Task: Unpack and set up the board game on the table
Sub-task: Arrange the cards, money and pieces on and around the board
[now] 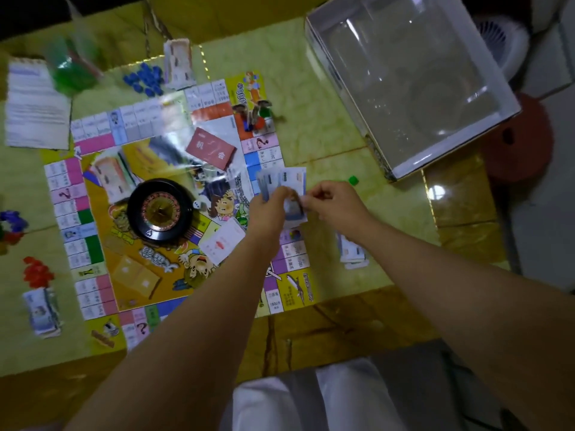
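Board (90,194) laid flat, wheel (159,209) and red cards (211,148) placed on it, box (451,141) set right of it; notes (286,181) at board's right edge, fanned in the left hand's (267,209) grip, one pinched by right hand (334,202); dealing judged unfinished.

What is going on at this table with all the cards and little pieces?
A person is laying out a board game. The left hand grips a fan of play notes over the right edge of the board, and the right hand pinches one note from it. A roulette wheel and a red card deck sit on the board. Blue pieces, red pieces and another note pile lie on the table, beside the open box.
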Available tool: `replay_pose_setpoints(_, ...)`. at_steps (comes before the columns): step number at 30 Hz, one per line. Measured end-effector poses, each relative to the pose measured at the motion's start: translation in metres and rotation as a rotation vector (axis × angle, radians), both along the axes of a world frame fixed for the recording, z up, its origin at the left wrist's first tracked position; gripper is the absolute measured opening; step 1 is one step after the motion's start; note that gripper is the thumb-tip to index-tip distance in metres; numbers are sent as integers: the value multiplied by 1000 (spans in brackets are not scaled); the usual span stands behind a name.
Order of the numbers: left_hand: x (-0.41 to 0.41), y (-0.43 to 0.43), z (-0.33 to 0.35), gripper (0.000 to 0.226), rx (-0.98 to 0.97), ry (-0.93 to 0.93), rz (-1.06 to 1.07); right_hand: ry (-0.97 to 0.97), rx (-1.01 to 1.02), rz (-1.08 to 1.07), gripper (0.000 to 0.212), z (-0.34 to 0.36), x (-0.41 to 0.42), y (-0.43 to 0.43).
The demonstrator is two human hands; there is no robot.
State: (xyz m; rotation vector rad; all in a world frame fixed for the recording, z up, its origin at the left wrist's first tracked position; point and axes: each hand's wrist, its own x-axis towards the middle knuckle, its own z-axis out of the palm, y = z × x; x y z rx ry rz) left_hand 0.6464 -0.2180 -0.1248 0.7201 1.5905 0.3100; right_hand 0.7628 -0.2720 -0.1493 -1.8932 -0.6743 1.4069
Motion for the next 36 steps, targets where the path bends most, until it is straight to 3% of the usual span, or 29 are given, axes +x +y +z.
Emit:
replay_pose_setpoints(4, -18, 26, 10, 19, 49, -1, 51, -15, 53, 16, 11, 9, -16, 32)
replay_pose_setpoints(8, -45, 60, 17, 13, 117, -45, 63, 21, 57, 42, 16, 20, -42, 73)
replay_pose_setpoints(11, -64, 91, 19, 6, 72, -43, 137, -3, 58, 30, 18, 22, -60, 104)
replay_pose_setpoints(15, -92, 133, 14, 14, 28, 22, 195, 31, 17, 30, 14, 25, -81, 150)
replay_pose_setpoints(22, -124, 207, -1, 21, 51, 15, 205, -76, -10, -86, 15, 12, -100, 247)
replay_pose_setpoints(25, -128, 234, -15, 13, 49, 13, 164, -120, -17, -110, 18, -1, -98, 282)
replay_pose_setpoints(33, -117, 284, -36, 28, 21, -164, 201, -317, -87, -241, 16, -41, -89, 349)
replay_pose_setpoints(36, -117, 291, -44, 24, 2, -293, 211, -435, -125, -211, 14, -50, -88, 357)
